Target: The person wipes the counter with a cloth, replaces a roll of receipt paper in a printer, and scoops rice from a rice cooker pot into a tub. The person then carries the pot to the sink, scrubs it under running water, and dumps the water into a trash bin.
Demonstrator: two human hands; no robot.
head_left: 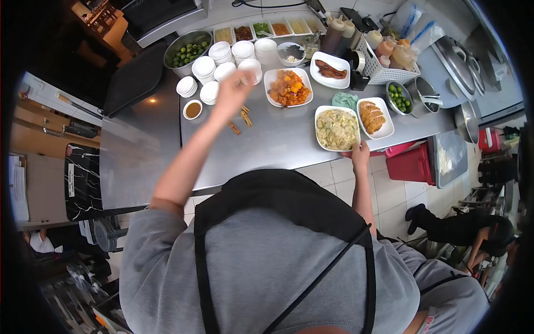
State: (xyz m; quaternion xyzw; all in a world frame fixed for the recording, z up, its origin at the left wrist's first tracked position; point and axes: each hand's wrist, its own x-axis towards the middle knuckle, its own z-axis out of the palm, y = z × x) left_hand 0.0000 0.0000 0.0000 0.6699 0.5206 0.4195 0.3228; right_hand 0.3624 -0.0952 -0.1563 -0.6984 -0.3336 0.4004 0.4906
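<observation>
My left hand (233, 96) is smeared by motion above the metal counter, in front of the stacks of small white saucers (221, 51). Whether it holds anything I cannot make out. With its fingers at the near right corner, my right hand (360, 156) grips a square white bowl of fried rice (337, 129) at the counter's front edge. Touching or close beside that bowl is a white plate of sliced fried cutlet (373, 117). An orange saucy dish (289, 88) sits in a white bowl farther back. A small cup of brown sauce (193, 109) stands left of my left forearm.
Behind are a pot of green citrus fruit (189, 53), topping trays (261, 30), a plate of browned meat (330, 69), sauce bottles (334, 33) and a white basket (384, 75). A red bin (410, 165) stands below right. Another person (467, 228) bends at far right.
</observation>
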